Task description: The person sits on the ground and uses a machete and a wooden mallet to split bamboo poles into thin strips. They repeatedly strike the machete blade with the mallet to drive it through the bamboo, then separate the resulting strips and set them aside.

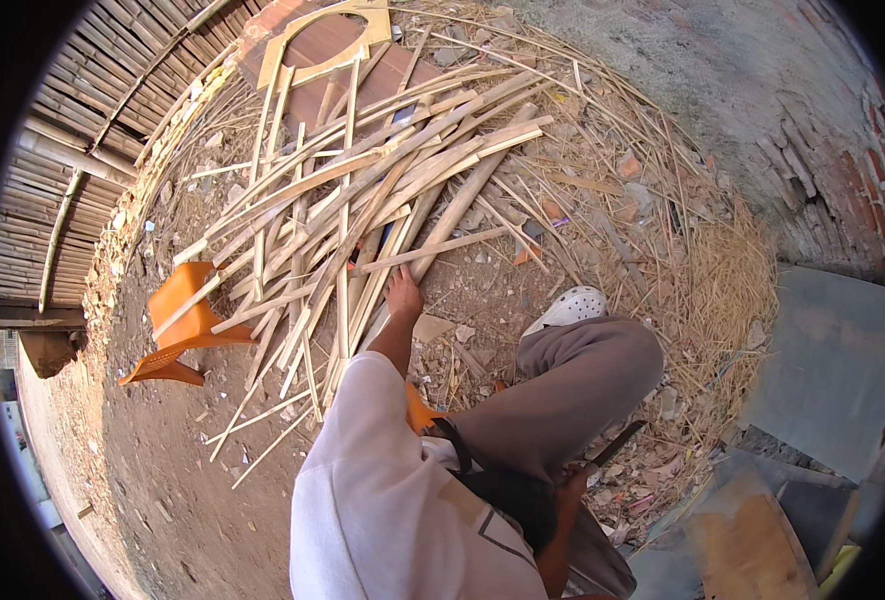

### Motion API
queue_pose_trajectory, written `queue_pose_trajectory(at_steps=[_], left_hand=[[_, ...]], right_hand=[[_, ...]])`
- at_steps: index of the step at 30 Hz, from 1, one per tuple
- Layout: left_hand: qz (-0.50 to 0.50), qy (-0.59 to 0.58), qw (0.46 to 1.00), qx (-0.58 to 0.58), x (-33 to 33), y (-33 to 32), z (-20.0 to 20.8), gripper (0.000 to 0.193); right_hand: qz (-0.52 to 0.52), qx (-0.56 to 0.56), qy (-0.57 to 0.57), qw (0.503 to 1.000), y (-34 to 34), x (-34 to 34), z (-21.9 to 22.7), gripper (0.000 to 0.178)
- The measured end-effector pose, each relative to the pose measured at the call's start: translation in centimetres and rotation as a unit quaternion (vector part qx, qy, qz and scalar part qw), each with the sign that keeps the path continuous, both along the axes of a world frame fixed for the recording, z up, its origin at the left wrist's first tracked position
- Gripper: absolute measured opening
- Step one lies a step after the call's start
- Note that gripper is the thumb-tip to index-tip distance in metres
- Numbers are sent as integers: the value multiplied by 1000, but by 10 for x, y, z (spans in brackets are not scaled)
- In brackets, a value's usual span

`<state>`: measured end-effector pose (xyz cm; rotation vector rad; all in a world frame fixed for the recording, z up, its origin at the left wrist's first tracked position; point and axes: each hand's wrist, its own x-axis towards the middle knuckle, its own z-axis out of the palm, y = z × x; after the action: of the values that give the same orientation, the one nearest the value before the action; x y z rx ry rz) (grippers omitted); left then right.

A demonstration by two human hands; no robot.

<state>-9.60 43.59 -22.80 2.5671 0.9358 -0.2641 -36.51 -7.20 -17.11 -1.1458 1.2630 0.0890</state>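
Observation:
A large heap of split bamboo strips lies criss-crossed on the ground in front of me. My left hand reaches to the heap's near right side, its fingers bent around a bamboo strip; the fingertips are partly hidden. Close to my lap, my right hand is closed on the handle of a knife. The knife's dark blade points up and to the right, away from the heap. Most of the handle is covered by my fingers.
An orange plastic chair lies tipped over left of the heap, strips across it. A yellow board with a round opening lies beyond. Dry straw and rubble cover the right side, near grey sheets and a worn wall. A bamboo fence stands left.

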Motion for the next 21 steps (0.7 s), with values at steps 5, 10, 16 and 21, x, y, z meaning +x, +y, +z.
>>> queue_pose_trajectory(at_steps=[5,10,16,21], left_hand=[[-45,44,996,-71,8,9,18,70],[16,26,940,-339,-6,13,54,53],[160,44,779,-604,-3,-22,179,37],[136,80,768,-620,1,3,224,24]], right_hand=[[-127,73,20,989,14,10,34,43],[-133,69,-81,985,-7,-1,-9,47],[-197,137,-88,967,-16,-5,-25,36],[-187,155,-68,968,-17,8,-26,38]])
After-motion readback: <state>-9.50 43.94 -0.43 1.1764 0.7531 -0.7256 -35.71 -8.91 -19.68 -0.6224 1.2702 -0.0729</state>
